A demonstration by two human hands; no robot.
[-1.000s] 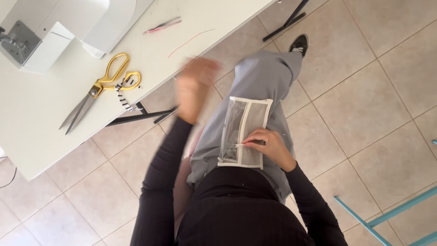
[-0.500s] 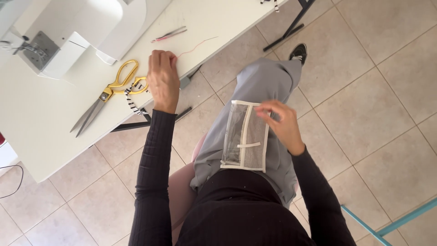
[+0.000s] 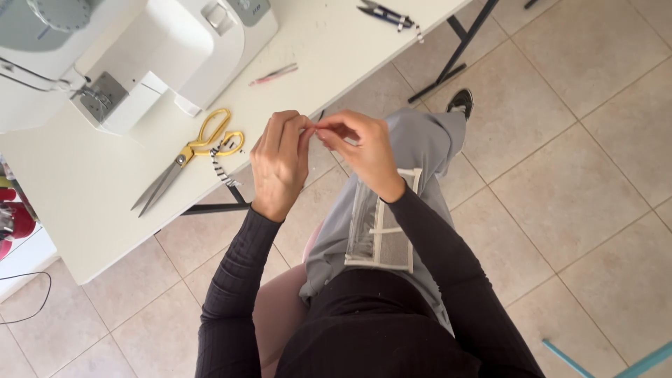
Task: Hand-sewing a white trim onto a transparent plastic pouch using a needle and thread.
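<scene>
Fingertips of the left hand (image 3: 280, 162) and right hand (image 3: 360, 148) meet in a narrow pinch above the lap, closed on something too small to make out. Just below the right wrist, a clear pouch with white trim (image 3: 381, 227) lies flat on the grey-trousered thigh. Left of the hands, yellow-handled scissors (image 3: 187, 157) rest near the front edge of the white table (image 3: 84, 210), before the sewing machine (image 3: 147, 49).
</scene>
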